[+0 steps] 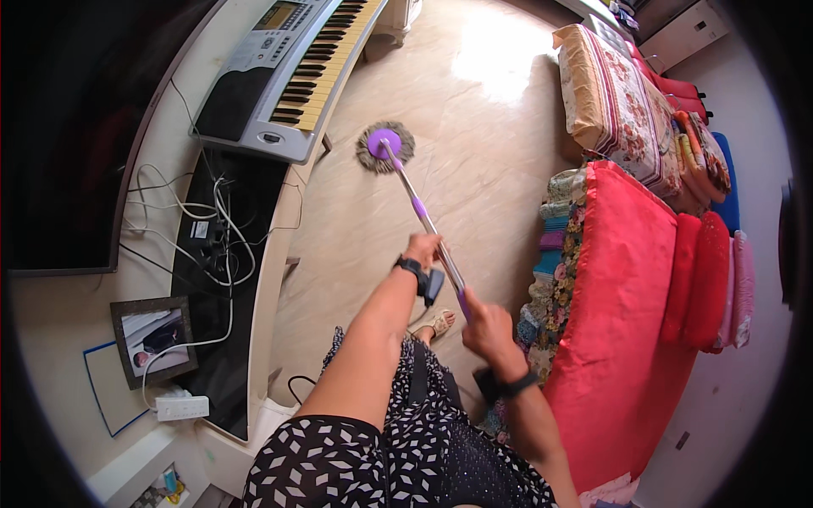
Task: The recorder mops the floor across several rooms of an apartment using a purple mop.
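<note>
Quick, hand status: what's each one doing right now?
Left hand: closed around the mop handle, nearer the mop head.
Right hand: closed around the same handle, farther from the head.

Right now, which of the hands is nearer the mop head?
The left hand, around the silver shaft; the right hand grips farther back from the purple-topped mop head.

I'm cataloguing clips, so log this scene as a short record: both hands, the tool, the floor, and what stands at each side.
Left hand: closed around the mop handle, nearer the mop head
Right hand: closed around the same handle, nearer the body
Mop head: purple centre, greyish fringe, on the floor
Floor: pale, bright glare farther off
Left side: electric keyboard, framed picture
Right side: red cover
</note>
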Available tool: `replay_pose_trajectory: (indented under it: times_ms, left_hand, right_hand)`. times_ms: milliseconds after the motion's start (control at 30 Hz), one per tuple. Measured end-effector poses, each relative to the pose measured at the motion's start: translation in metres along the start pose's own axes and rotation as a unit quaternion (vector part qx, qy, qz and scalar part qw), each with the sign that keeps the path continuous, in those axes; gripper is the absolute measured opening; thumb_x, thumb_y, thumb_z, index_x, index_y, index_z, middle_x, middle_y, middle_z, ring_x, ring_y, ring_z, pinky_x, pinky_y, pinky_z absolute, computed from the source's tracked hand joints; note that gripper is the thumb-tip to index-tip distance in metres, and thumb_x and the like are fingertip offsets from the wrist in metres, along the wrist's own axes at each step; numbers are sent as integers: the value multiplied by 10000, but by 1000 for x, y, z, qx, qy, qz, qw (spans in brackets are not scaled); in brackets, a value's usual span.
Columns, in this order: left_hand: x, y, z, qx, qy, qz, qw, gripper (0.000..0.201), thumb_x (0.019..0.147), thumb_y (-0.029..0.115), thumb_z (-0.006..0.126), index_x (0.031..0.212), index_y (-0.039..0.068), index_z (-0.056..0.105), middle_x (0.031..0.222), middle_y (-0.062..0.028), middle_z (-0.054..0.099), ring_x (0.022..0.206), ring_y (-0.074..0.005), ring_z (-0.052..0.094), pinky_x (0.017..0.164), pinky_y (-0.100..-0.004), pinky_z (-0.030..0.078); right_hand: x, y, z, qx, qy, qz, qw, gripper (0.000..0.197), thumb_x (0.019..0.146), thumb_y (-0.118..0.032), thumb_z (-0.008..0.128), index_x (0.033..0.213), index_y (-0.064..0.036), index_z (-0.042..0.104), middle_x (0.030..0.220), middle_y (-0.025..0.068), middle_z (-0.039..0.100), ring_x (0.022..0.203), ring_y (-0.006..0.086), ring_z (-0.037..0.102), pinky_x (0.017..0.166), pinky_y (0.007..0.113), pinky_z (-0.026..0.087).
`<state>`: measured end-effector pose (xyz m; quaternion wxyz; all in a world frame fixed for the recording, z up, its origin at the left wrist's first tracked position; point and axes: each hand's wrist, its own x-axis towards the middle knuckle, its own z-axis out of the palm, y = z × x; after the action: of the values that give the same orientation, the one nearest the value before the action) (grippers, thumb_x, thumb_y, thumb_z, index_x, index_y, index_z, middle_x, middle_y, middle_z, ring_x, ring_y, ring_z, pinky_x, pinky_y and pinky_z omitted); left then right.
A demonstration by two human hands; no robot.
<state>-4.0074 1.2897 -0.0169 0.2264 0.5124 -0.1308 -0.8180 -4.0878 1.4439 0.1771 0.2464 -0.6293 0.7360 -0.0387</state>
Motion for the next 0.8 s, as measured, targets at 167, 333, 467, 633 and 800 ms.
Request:
replay_pose_trajectory:
  times_ms: [167,333,467,633,800]
  left_hand:
    - [-3,41,-25,9,27,18,999,124,747,61,588,771,-38,518,659,-116,560,535,-240,590,512,-399,530]
    - [-22,-4,-55,-36,-113,-126,985,105,697,69,629,722,7,549,642,-104,581,576,-236,598,574,-395,523]
    - [-48,-59,-48,-93,-143,-165,971,113,700,78,650,757,11,578,696,-113,609,640,-231,602,624,-397,517]
    - [-86,-104,-45,-148,-206,-245,936,136,754,37,603,868,-18,550,800,-127,603,784,-255,601,770,-408,483]
    - [-49,-95,-87,-210,-174,-244,930,67,726,-12,578,769,-57,553,749,-185,599,706,-298,599,699,-422,506]
  right_hand:
    - [52,-15,22,10,44,-51,998,528,651,-18,472,1166,-132,447,651,179,559,592,376,539,514,471,416]
    - [-18,-8,18,-6,-11,-22,1000,604,642,-19,489,1224,-163,415,683,179,552,595,368,531,522,467,414]
    - [-95,3,-26,1,-49,-16,999,586,656,-30,514,1215,-190,444,646,128,520,518,320,513,470,422,406]
    - [-129,-7,-69,34,-92,53,994,516,661,-25,533,1150,-190,518,622,116,510,537,308,526,488,401,416]
    - [-101,-14,-38,53,-64,31,996,545,637,-16,546,1152,-192,520,644,133,514,578,316,531,522,403,424]
